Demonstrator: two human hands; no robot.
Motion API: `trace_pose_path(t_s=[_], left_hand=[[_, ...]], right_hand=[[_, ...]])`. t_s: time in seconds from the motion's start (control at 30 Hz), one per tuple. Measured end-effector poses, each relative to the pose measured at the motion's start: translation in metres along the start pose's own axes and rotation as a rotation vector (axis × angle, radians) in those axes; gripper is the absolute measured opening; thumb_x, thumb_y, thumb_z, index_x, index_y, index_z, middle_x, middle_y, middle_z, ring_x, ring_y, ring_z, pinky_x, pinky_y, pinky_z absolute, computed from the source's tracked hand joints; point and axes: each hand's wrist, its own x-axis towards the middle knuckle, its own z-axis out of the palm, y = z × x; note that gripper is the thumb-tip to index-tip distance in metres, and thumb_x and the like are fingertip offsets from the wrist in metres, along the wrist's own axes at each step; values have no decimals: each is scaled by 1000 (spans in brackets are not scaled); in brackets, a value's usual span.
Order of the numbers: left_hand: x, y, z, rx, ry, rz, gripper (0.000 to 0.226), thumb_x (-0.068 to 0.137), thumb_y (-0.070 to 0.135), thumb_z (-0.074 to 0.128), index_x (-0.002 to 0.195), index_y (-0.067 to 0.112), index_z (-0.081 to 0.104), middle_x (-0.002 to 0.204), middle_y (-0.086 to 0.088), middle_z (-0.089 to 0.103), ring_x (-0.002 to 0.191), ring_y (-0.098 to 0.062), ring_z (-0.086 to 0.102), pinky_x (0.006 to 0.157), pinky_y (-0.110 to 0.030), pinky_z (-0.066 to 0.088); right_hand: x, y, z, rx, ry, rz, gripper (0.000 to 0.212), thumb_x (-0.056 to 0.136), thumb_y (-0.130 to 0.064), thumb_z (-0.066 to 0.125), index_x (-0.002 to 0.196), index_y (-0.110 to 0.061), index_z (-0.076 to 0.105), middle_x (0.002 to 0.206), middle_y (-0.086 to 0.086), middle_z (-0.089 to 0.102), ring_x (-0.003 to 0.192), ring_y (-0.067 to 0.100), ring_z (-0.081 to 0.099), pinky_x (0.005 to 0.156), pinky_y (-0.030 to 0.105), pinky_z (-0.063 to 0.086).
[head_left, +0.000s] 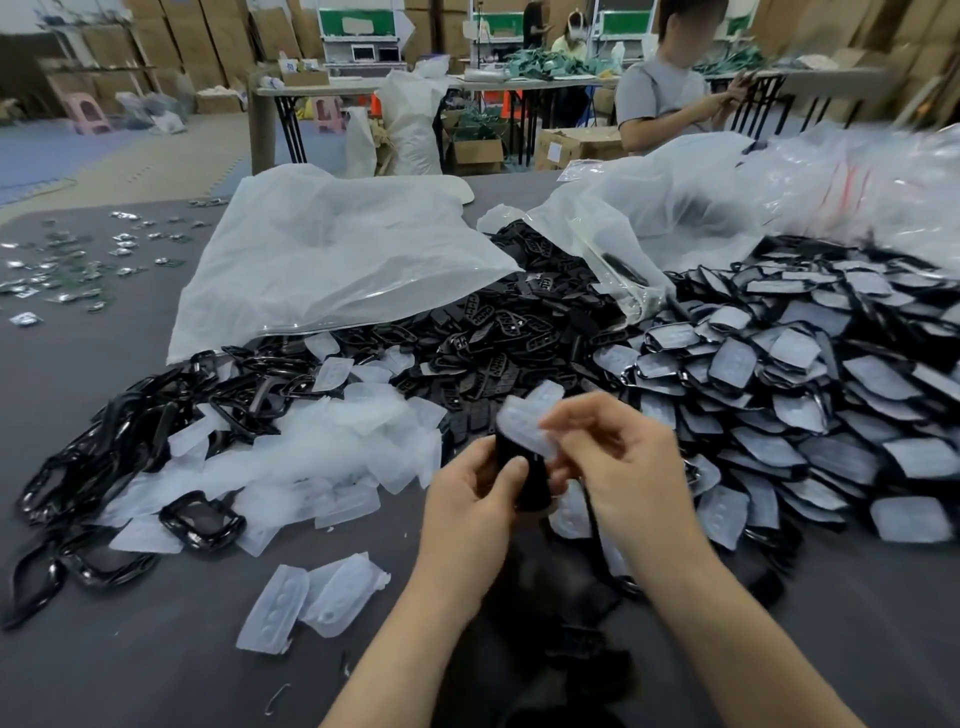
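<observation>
My left hand (475, 499) grips a small black plastic shell (519, 475) just above the table, thumb across its front. My right hand (618, 457) pinches a translucent white rubber pad (524, 418) at the top edge of that shell. The pad sticks up and to the left from my fingers. Much of the black shell is hidden between both hands.
Grey table (156, 670). Loose white pads (322, 447) and glossy black frames (202, 519) lie left, black button pieces (498, 338) in the middle, assembled shells with pads (779, 395) at right. Plastic bags (332, 254) behind. A seated person (660, 98) works beyond the table.
</observation>
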Motion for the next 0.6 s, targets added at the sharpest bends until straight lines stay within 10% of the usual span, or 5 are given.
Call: trace_pose_path(t_s=[0.6], left_hand=[[-5, 3, 4, -180, -60, 42, 28, 98, 3, 49, 89, 17, 72, 90, -14, 74, 84, -28, 73, 69, -26, 57]], right_hand=[[-4, 23, -23, 357, 67, 221, 30, 73, 5, 74, 70, -21, 60, 75, 6, 53, 69, 36, 67, 63, 25, 55]])
